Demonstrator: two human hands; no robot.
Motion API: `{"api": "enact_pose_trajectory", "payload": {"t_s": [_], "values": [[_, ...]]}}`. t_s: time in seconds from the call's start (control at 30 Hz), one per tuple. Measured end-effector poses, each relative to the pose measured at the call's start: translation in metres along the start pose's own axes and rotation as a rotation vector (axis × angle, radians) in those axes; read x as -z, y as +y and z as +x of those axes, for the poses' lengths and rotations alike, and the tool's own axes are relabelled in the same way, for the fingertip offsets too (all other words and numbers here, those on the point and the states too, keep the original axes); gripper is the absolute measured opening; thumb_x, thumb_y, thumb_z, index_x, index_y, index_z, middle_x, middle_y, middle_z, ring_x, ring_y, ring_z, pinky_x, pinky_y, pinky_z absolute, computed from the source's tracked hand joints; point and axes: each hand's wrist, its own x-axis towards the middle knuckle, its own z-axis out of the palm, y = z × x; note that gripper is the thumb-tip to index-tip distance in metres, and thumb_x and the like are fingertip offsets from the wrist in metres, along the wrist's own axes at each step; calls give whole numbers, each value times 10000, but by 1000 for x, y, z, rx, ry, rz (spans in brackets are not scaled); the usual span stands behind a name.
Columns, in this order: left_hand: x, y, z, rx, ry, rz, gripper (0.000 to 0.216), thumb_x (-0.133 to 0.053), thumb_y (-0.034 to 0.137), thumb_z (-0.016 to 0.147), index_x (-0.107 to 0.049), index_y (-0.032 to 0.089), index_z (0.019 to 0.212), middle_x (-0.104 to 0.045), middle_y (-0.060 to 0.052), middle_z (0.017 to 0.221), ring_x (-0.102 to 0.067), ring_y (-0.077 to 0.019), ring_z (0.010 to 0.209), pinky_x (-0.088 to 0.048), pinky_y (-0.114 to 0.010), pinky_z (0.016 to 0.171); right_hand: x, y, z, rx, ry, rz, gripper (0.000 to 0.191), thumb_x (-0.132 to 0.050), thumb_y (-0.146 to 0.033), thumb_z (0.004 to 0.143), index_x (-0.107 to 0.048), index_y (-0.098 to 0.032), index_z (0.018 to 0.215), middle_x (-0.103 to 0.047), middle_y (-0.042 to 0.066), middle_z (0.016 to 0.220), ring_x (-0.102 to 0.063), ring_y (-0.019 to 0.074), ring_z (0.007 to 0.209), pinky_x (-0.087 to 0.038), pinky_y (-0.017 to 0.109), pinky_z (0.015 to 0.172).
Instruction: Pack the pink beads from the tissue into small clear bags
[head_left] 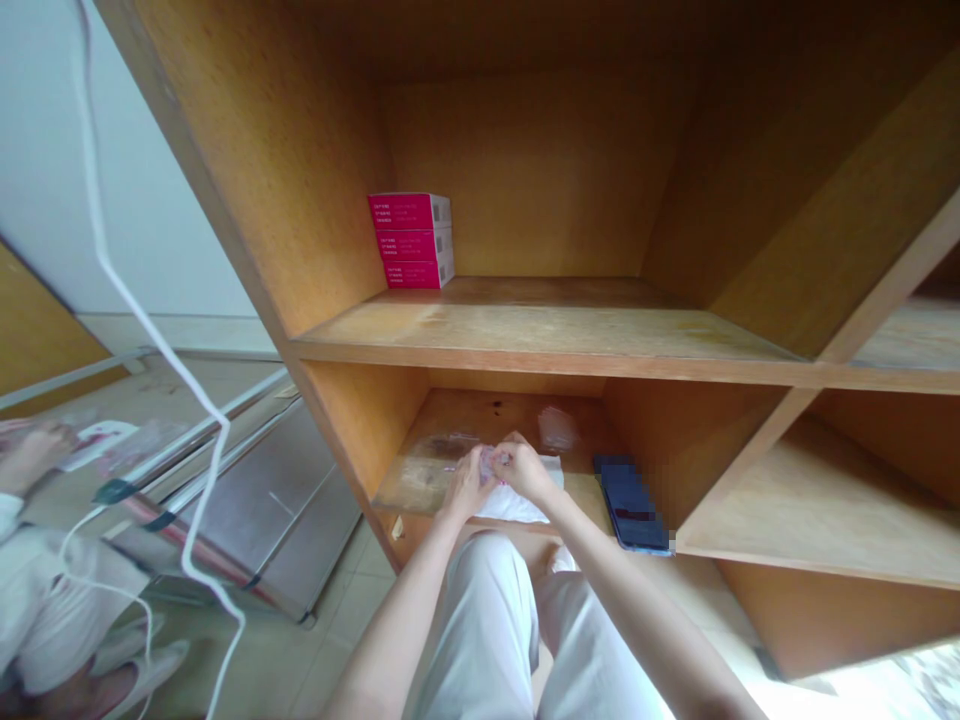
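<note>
Over the lower shelf, my left hand (pixel 468 484) and my right hand (pixel 523 470) meet with their fingers closed. Pinched between them is a small clear plastic piece (pixel 489 462) with pinkish marks, too blurred to name more exactly. A white sheet or flat bag (pixel 517 506) lies under the hands at the shelf's front edge. Behind my right hand there is a clear plastic packet (pixel 557 428). Small clear and pink bits (pixel 459 440) lie left of the hands.
A dark phone-like slab (pixel 630 505) lies at the lower shelf's right side. Three stacked pink boxes (pixel 411 242) stand on the shelf above (pixel 555 325). A white cable (pixel 169 350) hangs at left. Beyond it, a co-worker's hand (pixel 46 447) is over a metal-framed table.
</note>
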Motion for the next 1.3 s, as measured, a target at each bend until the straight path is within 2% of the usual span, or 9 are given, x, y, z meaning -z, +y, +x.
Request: {"api": "enact_pose_trajectory", "payload": {"t_s": [0.17, 0.3, 0.43, 0.53, 0.63, 0.77, 0.9, 1.13, 1.3], "values": [[-2, -5, -1, -2, -5, 50, 499, -517, 299, 743, -312, 168, 1178, -513, -126, 1107, -495, -226, 1026, -394, -388, 851, -3, -4, 7, -87, -87, -182, 187, -507, -192, 712, -639, -150, 586, -596, 52, 592, -528, 149, 671, -361, 209, 567], [1, -2, -1, 6, -8, 62, 498, -516, 329, 746, -318, 162, 1171, -522, -123, 1089, -497, -227, 1003, -398, -377, 840, -3, -11, 11, -215, -121, -373, 224, -488, -244, 726, -652, -158, 600, -642, 82, 668, -561, 161, 650, -347, 226, 573], [5, 4, -1, 29, 9, 35, 460, -517, 341, 747, -341, 178, 1139, -542, -102, 1049, -514, -220, 968, -408, -360, 815, -5, -15, 12, -251, -209, -411, 327, -407, -315, 792, -659, -165, 646, -654, 90, 668, -592, 180, 654, -348, 244, 595], [6, 6, 0, 43, 23, 19, 380, -517, 322, 746, -388, 174, 1072, -543, -101, 1036, -522, -215, 965, -401, -356, 823, -3, -17, 8, -205, -241, -351, 466, -312, -427, 835, -657, -167, 660, -651, 83, 649, -597, 174, 651, -343, 229, 577], [6, 7, 1, 52, 30, -36, 404, -532, 276, 728, -368, 166, 1080, -537, -113, 1056, -523, -209, 978, -401, -348, 827, -1, -19, 4, -135, -253, -292, 405, -396, -467, 789, -661, -174, 702, -657, 68, 676, -592, 161, 640, -329, 208, 545], [4, 4, 0, 85, 43, -103, 486, -544, 242, 702, -319, 168, 1126, -543, -118, 1056, -539, -207, 966, -430, -333, 784, -3, -15, 3, -94, -249, -211, 213, -515, -316, 723, -671, -173, 707, -662, 60, 685, -572, 141, 600, -321, 200, 522], [1, 0, -1, 84, 87, -47, 577, -585, 291, 664, -312, 156, 1154, -525, -144, 1095, -514, -245, 1018, -429, -357, 795, -6, -7, 5, -91, -181, -91, 186, -487, -179, 700, -665, -145, 654, -642, 52, 623, -536, 119, 548, -316, 195, 501], [6, 3, -2, 29, 115, -39, 624, -586, 355, 682, -317, 154, 1207, -495, -153, 1162, -489, -254, 1052, -401, -360, 847, -9, 11, 3, -107, -111, 195, 249, -480, -248, 713, -596, -117, 536, -529, 10, 466, -436, 85, 439, -287, 188, 426], [12, 5, -1, 67, 122, -199, 434, -475, 354, 773, -429, 164, 1161, -603, -92, 936, -570, -192, 848, -428, -289, 741, -18, 24, -1, -212, -39, 461, 243, -471, -296, 727, -615, -111, 663, -574, 28, 543, -481, 94, 453, -365, 193, 427]]}}
